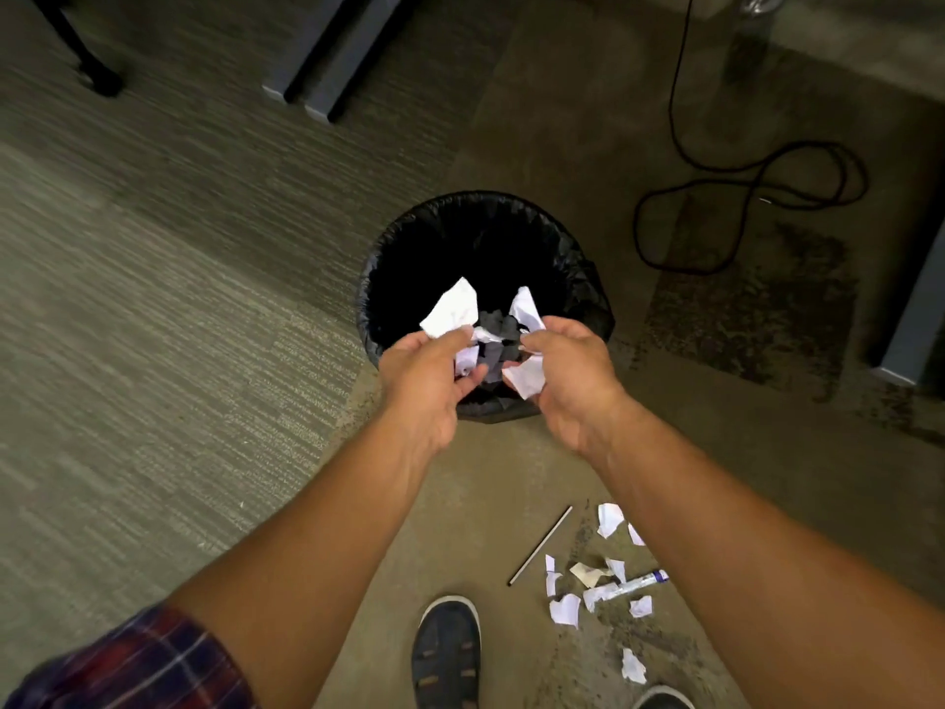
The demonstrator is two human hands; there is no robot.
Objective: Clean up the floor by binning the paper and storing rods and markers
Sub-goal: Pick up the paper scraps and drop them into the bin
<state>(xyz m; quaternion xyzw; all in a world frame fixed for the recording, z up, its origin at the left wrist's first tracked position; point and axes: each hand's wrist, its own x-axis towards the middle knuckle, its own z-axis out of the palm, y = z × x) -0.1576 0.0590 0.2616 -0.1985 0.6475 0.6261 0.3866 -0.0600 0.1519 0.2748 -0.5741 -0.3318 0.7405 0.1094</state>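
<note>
A round bin with a black liner (388, 258) stands on the floor ahead of me. Over its near rim, my left hand (424, 381) pinches white paper scraps (452, 309), and my right hand (572, 381) grips more white scraps (526, 376). Grey and white paper lies inside the bin between my hands. Behind my arms on the floor lie several torn paper pieces (565, 608), a thin dark rod (539, 547) and a white marker (642, 581).
A black cable (751, 186) loops on the floor at the right back. Grey furniture legs (327, 53) stand at the top, and a grey panel (915, 324) at the right edge. My shoes (447, 652) are at the bottom.
</note>
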